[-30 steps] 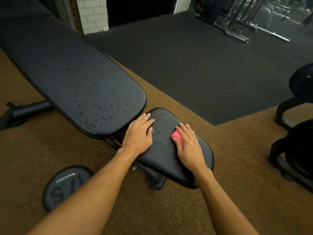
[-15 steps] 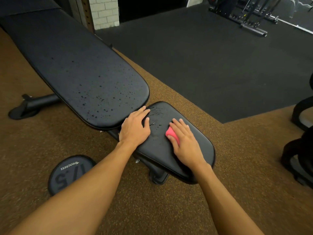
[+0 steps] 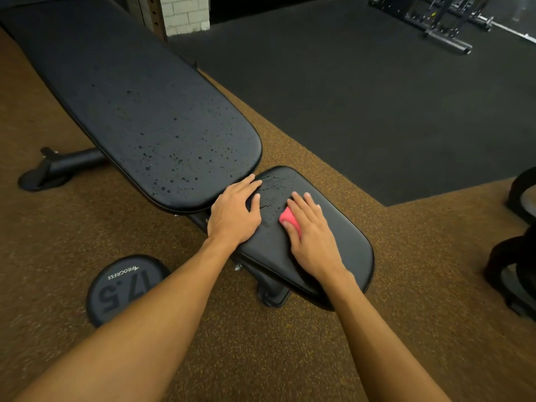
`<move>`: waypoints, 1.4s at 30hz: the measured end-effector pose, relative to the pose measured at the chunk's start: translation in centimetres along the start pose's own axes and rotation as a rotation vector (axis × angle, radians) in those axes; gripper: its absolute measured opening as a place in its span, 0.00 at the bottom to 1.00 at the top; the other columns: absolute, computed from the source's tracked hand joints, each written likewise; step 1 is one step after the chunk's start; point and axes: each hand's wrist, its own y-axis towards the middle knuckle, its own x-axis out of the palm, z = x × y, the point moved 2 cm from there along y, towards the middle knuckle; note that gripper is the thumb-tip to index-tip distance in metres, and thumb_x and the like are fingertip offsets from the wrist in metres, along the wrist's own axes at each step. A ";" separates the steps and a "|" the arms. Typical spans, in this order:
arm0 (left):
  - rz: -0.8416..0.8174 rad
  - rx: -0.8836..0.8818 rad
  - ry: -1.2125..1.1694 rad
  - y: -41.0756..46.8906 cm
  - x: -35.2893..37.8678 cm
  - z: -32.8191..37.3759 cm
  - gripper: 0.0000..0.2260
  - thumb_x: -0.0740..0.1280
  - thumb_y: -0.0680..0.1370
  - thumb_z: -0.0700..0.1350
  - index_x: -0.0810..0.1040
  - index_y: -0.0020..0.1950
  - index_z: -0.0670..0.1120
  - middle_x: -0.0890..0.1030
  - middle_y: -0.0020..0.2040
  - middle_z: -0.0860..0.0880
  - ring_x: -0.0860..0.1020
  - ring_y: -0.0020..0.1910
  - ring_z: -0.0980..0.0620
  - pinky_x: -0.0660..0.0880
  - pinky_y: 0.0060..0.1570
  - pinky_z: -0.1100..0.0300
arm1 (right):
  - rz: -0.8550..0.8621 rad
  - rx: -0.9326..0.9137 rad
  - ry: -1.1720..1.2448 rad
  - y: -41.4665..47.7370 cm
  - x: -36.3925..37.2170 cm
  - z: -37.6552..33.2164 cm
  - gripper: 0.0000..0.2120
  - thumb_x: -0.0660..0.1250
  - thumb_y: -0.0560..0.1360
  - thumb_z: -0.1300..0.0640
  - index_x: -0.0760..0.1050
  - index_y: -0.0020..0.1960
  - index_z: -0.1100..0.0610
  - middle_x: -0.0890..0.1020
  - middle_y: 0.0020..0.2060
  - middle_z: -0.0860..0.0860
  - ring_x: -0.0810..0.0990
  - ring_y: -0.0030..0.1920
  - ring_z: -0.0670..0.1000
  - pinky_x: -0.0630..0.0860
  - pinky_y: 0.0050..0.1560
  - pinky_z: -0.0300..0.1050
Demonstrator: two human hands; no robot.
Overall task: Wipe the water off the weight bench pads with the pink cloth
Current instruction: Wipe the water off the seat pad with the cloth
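Observation:
A black weight bench has a long back pad [image 3: 145, 111] dotted with water drops near its lower end, and a small seat pad [image 3: 345, 239] below it. Streaks of water [image 3: 271, 188] lie on the seat pad's upper end. My right hand [image 3: 311, 236] presses a folded pink cloth [image 3: 289, 217] flat on the seat pad; only the cloth's left edge shows under my fingers. My left hand [image 3: 235, 211] lies flat on the seat pad's left edge, fingers apart, holding nothing, its fingertips at the gap between the two pads.
A 17.5 weight plate [image 3: 124, 285] lies on the brown floor left of the seat. The bench foot [image 3: 55, 166] sticks out at left. Black rubber flooring [image 3: 377, 97] spreads behind, with a rack and barbell [image 3: 452, 27] far right and dark equipment [image 3: 519, 248] at the right edge.
My right hand has slid the pink cloth slightly up the seat pad toward the water streaks. My left hand stays in place. The camera view has shifted.

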 end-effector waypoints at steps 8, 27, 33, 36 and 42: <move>-0.012 -0.002 -0.031 0.1 0.2 -0.5 0.18 0.62 0.84 0.52 0.77 0.75 0.57 0.72 0.77 0.62 0.70 0.75 0.60 0.67 0.74 0.55 | -0.105 -0.280 0.007 -2.6 0.0 -1.4 0.26 0.57 0.89 0.46 0.63 0.84 0.55 0.62 0.84 0.48 0.49 0.86 0.48 0.46 0.86 0.51; -0.027 0.010 -0.003 0.1 -0.2 -0.1 0.19 0.62 0.85 0.52 0.75 0.76 0.55 0.71 0.78 0.59 0.69 0.76 0.57 0.68 0.76 0.53 | 0.050 0.112 0.021 1.6 -0.3 0.9 0.27 0.56 0.89 0.46 0.63 0.83 0.58 0.61 0.85 0.51 0.50 0.86 0.52 0.49 0.86 0.56; -0.027 0.063 0.273 0.3 0.4 1.5 0.19 0.58 0.85 0.48 0.72 0.76 0.50 0.73 0.75 0.51 0.72 0.70 0.47 0.70 0.68 0.48 | -0.034 -0.046 0.047 0.1 0.1 -0.7 0.27 0.57 0.89 0.46 0.62 0.85 0.55 0.61 0.85 0.49 0.49 0.86 0.49 0.46 0.86 0.51; -0.029 0.054 0.281 1.2 0.7 2.3 0.18 0.60 0.84 0.47 0.73 0.74 0.48 0.74 0.70 0.48 0.73 0.66 0.45 0.71 0.65 0.47 | -0.027 -0.049 0.020 -1.2 -0.9 1.2 0.27 0.56 0.89 0.44 0.61 0.85 0.53 0.60 0.85 0.47 0.48 0.86 0.46 0.45 0.86 0.47; -0.010 0.038 0.235 1.6 1.1 2.1 0.20 0.60 0.84 0.51 0.73 0.75 0.50 0.72 0.69 0.49 0.72 0.65 0.47 0.71 0.66 0.47 | 0.042 0.124 0.028 1.8 -1.7 3.9 0.27 0.57 0.88 0.46 0.64 0.84 0.57 0.62 0.84 0.51 0.51 0.86 0.52 0.49 0.86 0.55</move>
